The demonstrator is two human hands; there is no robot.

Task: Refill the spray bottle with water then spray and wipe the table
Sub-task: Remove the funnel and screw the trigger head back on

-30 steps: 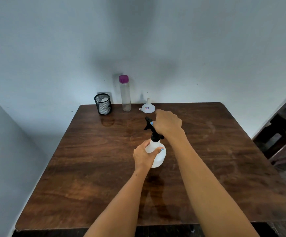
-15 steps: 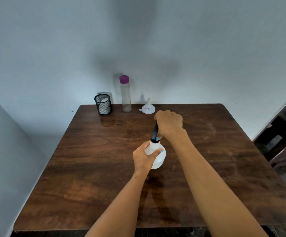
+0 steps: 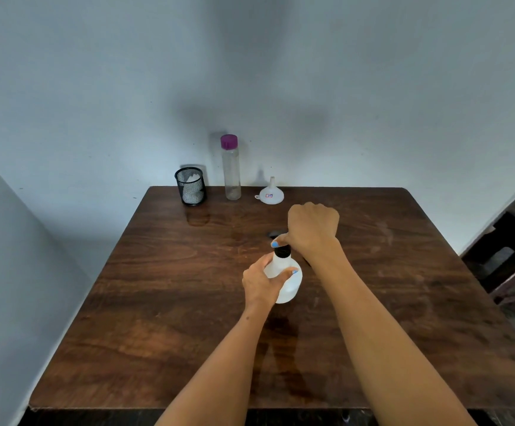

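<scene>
Mid-table (image 3: 158, 302), the left hand (image 3: 261, 282) grips the white spray bottle (image 3: 287, 281) upright while the right hand (image 3: 311, 229) clasps its black spray head (image 3: 281, 251), apparently unscrewing it; filling via funnel (image 3: 270, 195) from water bottle (image 3: 231, 170), spraying and wiping all remain

Blk mesh cup (image 3: 190, 186); chair (image 3: 514, 265) rt.

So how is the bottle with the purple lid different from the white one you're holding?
The purple-capped bottle is tall, thin and see-through; the spray bottle is short, round and milky white. The purple-capped bottle stands alone by the wall; the spray bottle sits mid-table, gripped by the left hand, with the right hand on its black sprayer top. Both stand upright on the table.
</scene>
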